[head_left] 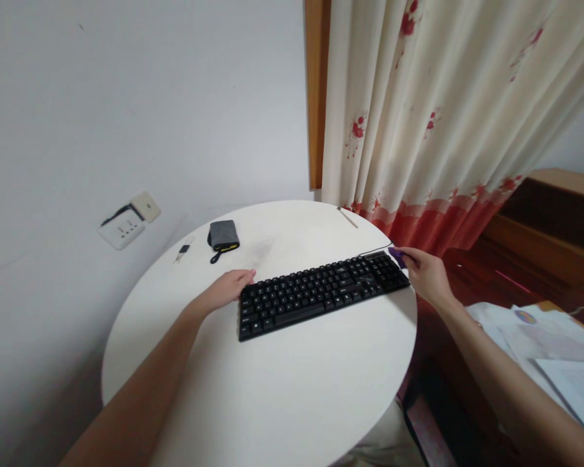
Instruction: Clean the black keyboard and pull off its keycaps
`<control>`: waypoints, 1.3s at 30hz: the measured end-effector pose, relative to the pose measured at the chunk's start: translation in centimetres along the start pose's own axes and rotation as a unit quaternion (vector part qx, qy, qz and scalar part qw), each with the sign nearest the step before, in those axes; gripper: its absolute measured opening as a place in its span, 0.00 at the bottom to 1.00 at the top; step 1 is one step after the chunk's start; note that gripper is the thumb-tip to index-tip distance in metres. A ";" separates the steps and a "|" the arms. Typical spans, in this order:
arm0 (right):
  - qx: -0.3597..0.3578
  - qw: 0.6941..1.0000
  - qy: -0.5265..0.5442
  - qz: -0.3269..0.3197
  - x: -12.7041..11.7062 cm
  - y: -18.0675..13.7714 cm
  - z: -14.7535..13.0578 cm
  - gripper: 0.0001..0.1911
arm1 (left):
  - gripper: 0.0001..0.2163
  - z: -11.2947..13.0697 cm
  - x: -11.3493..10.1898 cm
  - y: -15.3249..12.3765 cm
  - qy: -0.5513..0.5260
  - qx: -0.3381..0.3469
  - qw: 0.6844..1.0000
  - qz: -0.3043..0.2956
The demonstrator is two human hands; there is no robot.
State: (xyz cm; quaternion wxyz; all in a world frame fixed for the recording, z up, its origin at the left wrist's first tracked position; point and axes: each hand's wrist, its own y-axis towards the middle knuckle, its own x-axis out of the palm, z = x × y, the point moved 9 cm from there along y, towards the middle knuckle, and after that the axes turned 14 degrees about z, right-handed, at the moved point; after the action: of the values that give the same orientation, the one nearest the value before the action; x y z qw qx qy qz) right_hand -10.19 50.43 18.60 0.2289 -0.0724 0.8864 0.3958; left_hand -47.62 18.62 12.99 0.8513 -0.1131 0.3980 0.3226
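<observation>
We've got a black keyboard [321, 293] lying aslant on the round white table [292, 383], left hand [226, 288] at its far-left corner, fingers close together, though we can't tell if they grip, right hand [425, 275] pinching something purple [397, 255] at its right end, grey pouch [223, 234] behind.

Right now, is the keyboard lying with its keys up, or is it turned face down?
Keys up: on the black keyboard, the rows of keys are in plain view between the left hand and the right hand.

Bare forearms [163, 363], perhaps pale trousers [385, 440].
</observation>
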 end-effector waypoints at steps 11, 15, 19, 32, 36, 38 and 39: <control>-0.101 0.990 0.036 -0.097 1.7 -7.5 -4.6 0.18 | 0.26 -0.2 0.1 -0.2 -0.022 -0.016 1.000 -0.008; -0.060 0.990 0.068 -0.108 0.6 -7.1 -5.1 0.18 | 0.26 -0.2 0.0 -0.1 -0.014 -0.008 1.000 -0.007; -0.042 0.994 0.031 -0.092 1.4 -3.1 -4.2 0.16 | 0.27 -0.2 -0.1 0.0 -0.005 -0.001 1.000 0.000; -0.111 0.977 0.041 -0.178 3.1 -3.9 -3.7 0.18 | 0.26 -0.3 0.1 0.0 -0.011 -0.004 1.000 -0.005; -0.108 0.962 0.056 -0.246 -0.2 -6.5 -2.4 0.18 | 0.26 0.0 0.1 0.0 -0.007 -0.011 1.000 -0.006; -0.089 0.957 0.051 -0.272 -1.5 -6.5 -1.6 0.17 | 0.26 0.2 0.0 0.0 0.000 -0.009 1.000 -0.002; -0.077 0.958 0.052 -0.272 -2.2 -6.0 -1.3 0.16 | 0.26 0.3 -0.1 0.0 0.005 -0.008 1.000 0.000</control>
State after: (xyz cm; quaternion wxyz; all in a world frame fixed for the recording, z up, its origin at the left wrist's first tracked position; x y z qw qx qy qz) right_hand -6.89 45.33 16.37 0.2750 -0.3484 0.8107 0.3819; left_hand -47.50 18.72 13.21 0.8485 -0.1218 0.3993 0.3251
